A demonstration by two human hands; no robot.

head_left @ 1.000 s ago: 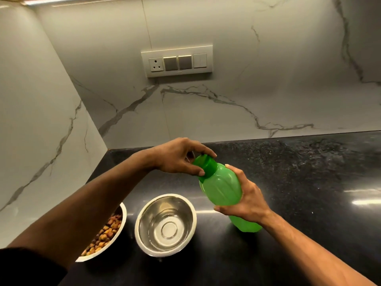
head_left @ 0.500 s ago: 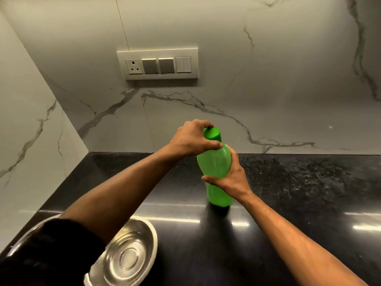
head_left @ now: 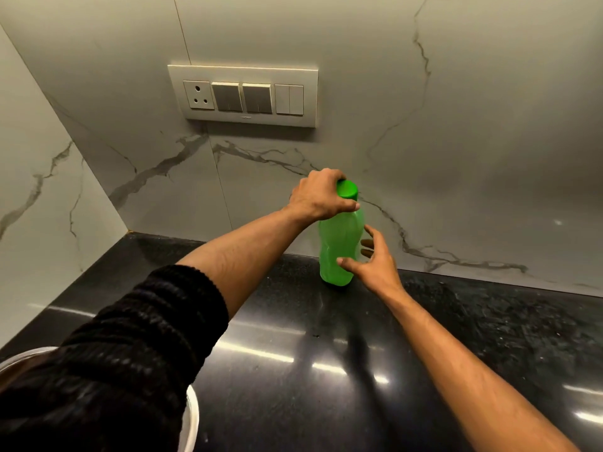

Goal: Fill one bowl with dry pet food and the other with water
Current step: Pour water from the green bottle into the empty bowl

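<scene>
Upright now at the counter's (head_left: pixel 424 337) back edge, the bottle (head_left: pixel 339 249) leaves the right hand (head_left: pixel 372 259), fingers spread. Left hand (head_left: pixel 318 195) grips the cap (head_left: pixel 347 189); steady it before releasing.

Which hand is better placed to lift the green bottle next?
Left. The left hand is closed around the bottle at its cap, while the right hand is open beside the body with fingers spread, so it would probably need to regrip first.
</scene>
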